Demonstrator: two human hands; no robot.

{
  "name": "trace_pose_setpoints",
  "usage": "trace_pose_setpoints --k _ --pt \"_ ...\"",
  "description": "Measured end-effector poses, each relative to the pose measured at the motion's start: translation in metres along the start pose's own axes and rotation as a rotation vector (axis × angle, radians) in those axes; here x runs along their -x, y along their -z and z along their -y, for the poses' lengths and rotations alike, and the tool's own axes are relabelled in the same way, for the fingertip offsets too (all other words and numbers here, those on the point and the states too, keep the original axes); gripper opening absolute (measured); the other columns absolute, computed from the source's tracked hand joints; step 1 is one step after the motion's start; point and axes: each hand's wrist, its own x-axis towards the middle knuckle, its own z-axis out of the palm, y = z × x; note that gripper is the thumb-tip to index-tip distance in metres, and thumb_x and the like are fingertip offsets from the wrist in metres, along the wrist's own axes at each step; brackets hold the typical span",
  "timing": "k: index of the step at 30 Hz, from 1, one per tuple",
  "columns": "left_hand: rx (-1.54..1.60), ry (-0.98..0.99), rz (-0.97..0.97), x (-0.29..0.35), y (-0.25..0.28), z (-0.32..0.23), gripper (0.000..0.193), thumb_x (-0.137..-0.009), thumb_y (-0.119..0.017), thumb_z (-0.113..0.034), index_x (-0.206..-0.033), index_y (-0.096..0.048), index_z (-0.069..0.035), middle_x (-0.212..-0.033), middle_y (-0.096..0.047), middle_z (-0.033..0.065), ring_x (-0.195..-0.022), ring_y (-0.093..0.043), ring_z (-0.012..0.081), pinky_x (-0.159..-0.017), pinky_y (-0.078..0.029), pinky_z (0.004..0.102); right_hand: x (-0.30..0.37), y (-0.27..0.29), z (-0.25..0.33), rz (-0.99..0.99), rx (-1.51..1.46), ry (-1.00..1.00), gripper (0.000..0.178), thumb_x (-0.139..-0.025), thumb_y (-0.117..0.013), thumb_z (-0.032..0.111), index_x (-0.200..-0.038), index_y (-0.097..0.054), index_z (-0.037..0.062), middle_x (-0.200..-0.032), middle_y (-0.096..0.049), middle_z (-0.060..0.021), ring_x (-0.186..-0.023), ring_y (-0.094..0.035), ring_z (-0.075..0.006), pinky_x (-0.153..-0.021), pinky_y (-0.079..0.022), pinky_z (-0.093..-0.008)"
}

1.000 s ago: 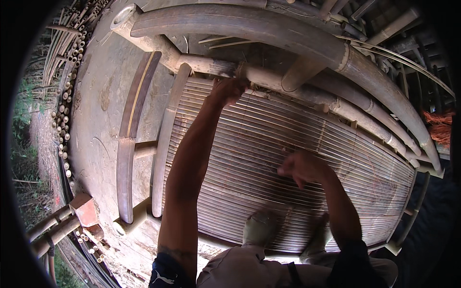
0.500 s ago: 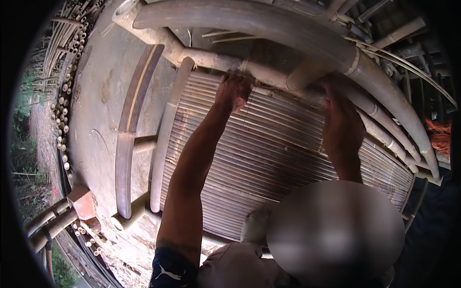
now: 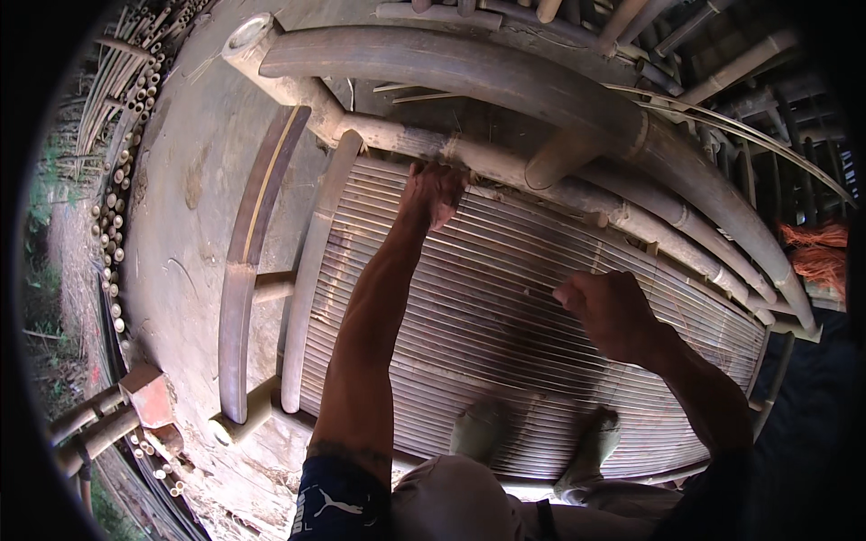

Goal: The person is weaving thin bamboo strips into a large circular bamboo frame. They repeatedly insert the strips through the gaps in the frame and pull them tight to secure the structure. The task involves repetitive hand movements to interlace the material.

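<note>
A person's left hand (image 3: 435, 194) reaches to 12 o'clock, at the far edge of a slatted bamboo panel (image 3: 496, 279) mid-view, just beside a pale bamboo pole (image 3: 388, 133). Its fingers are bent and partly hidden; whether they grip anything is unclear. Between 2 and 3 o'clock, the right hand (image 3: 613, 311) hangs above the panel, fingers curled in narrow; anything thin between them cannot be made out. 2 boots (image 3: 481, 431) show between 5 and 6 o'clock. A thick curved bamboo rail (image 3: 442, 63) arches across 12 o'clock, with a reddish block (image 3: 153, 397) at 8 and orange fibers (image 3: 816, 252) at 3.
</note>
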Motion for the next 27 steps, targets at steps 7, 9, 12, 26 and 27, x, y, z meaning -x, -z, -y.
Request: trace_pose_setpoints --k 7,9,12,26,27 --pt "-0.094 -0.147 -0.384 0.009 -0.030 0.031 0.026 -0.091 -0.058 -0.027 -0.114 -0.061 -0.016 -0.116 -0.059 0.0111 -0.114 -0.051 0.0338 -0.099 -0.036 0.0505 0.031 -0.015 0.000 -0.368 0.251 0.383 0.043 -0.091 -0.061 0.031 -0.113 -0.052 -0.0046 -0.093 -0.065 -0.0178 -0.081 -0.068 -0.0299 -0.066 -0.057 -0.0413" --pt "-0.160 0.027 -0.332 0.026 -0.031 0.024 0.047 -0.096 -0.051 -0.037 -0.137 -0.048 -0.015 -0.141 -0.045 0.0142 -0.133 -0.038 0.0355 -0.112 -0.024 0.0541 0.077 -0.014 -0.018 -0.151 0.246 0.382 0.052 -0.090 -0.063 0.031 -0.124 -0.046 -0.0043 -0.098 -0.065 -0.0195 -0.088 -0.067 -0.0318 -0.070 -0.057 -0.0421" --pt "-0.278 0.016 -0.183 0.070 -0.016 -0.029 0.061 -0.101 -0.035 -0.048 -0.153 -0.027 -0.018 -0.158 -0.023 0.0130 -0.145 -0.021 0.0351 -0.116 -0.017 0.0557 0.170 -0.014 -0.059 0.326 0.190 0.026 0.063 -0.089 -0.063 0.032 -0.137 -0.039 -0.0022 -0.099 -0.067 -0.0187 -0.094 -0.067 -0.0343 -0.074 -0.056 -0.0430" --pt "-0.236 -0.466 0.489 0.068 0.116 -0.142 0.036 -0.089 -0.067 -0.033 -0.109 -0.066 -0.003 -0.104 -0.068 0.0175 -0.099 -0.064 0.0355 -0.086 -0.051 0.0449 0.267 -0.038 -0.416 -0.687 -0.024 -0.709 0.032 -0.093 -0.051 0.019 -0.121 -0.063 0.0085 -0.110 -0.067 -0.0173 -0.108 -0.063 -0.0329 -0.094 -0.050 -0.0447" --pt "-0.253 -0.465 0.514 0.051 0.122 -0.172 0.036 -0.089 -0.067 -0.033 -0.108 -0.066 -0.003 -0.104 -0.068 0.0179 -0.097 -0.065 0.0358 -0.085 -0.051 0.0449 0.242 -0.046 -0.432 -0.839 -0.012 -0.674 0.034 -0.095 -0.045 0.021 -0.122 -0.062 0.0092 -0.108 -0.067 -0.0182 -0.107 -0.063 -0.0334 -0.094 -0.050 -0.0449"
